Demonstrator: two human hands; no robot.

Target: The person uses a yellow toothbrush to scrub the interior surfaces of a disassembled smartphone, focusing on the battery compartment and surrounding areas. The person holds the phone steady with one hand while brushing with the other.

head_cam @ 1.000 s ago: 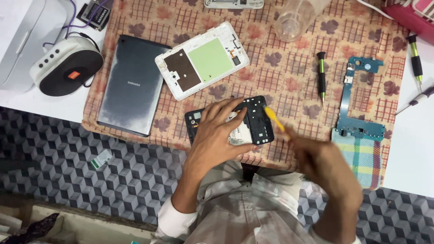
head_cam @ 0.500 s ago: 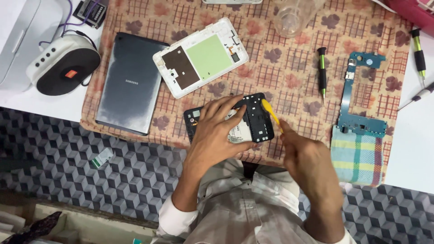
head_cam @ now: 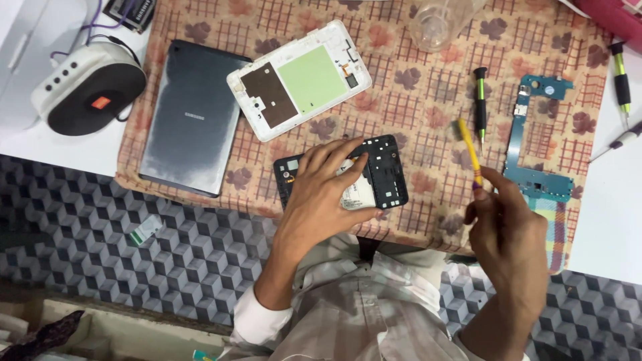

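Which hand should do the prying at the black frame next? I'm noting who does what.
Probably the right hand: it already pinches the yellow pry tool, lifted clear. The left hand lies flat on the black frame, steadying it.

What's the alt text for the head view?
The left hand presses on a black opened device frame on a patterned cloth, while the right hand holds a yellow pry tool raised beside it. A grey tablet, white back cover and blue circuit board lie around.
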